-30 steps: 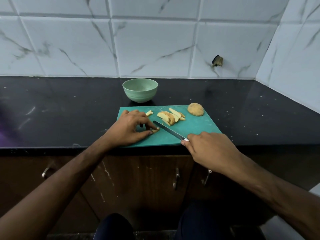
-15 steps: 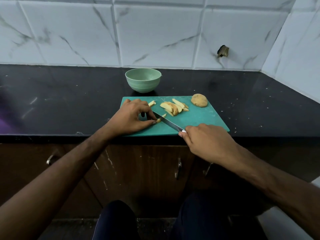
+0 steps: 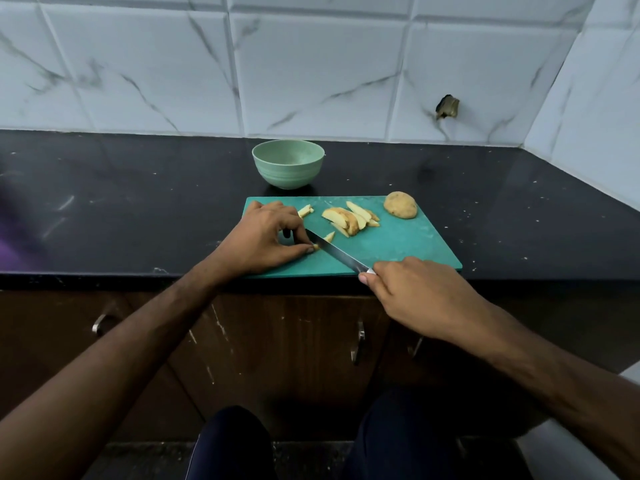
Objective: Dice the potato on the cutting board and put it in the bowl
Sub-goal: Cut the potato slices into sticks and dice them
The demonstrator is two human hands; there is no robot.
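Your cutting board [image 3: 408, 244] is teal-green; the bowl [image 3: 288, 163] behind it is pale mint with faint ridged bands round its wall. Your potato wedges [image 3: 348, 218] show pale yellow flesh with tan-brown skin, and the uncut piece [image 3: 400, 205] is speckled tan. The counter [image 3: 138, 202] is black with white flecks, the wall tiles [image 3: 311, 71] white with grey veining.

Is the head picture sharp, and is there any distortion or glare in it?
Head view: sharp at the cutting board and knife; dim, soft light; wide-angle bending curves the counter edge and tile lines; faint sheen on the black counter, no strong glare.
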